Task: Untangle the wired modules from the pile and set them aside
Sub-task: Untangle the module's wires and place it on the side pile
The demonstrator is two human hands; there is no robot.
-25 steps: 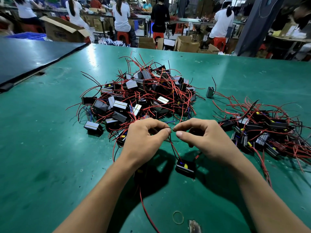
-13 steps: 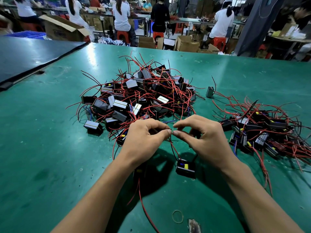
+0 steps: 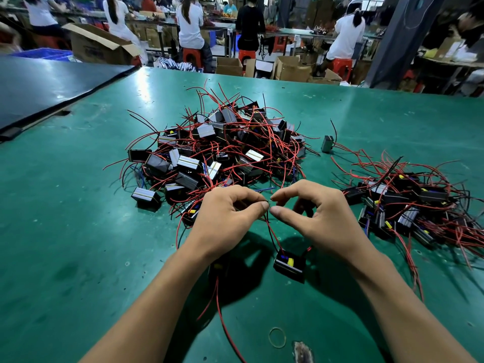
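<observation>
A tangled pile (image 3: 222,150) of small black modules with red and black wires lies mid-table. A second heap of modules (image 3: 408,205) lies to the right. Just in front of the pile, my left hand (image 3: 225,218) and my right hand (image 3: 319,216) meet fingertip to fingertip, each pinching the thin wire ends of one module. That black module (image 3: 289,264), with a yellow and blue part on top, hangs from its wires just below my hands, close above the mat. A long red wire (image 3: 222,318) trails toward me under my left wrist.
The green table mat (image 3: 78,258) stretches all around. A lone grey module (image 3: 327,144) sits between the two heaps. A rubber band (image 3: 277,337) lies near the front edge. A dark board (image 3: 39,85) borders the left. People sit at benches with cardboard boxes behind.
My right hand has risen and curled a little more over the wire ends. The module under my hands has barely shifted. My left hand keeps its pinch.
</observation>
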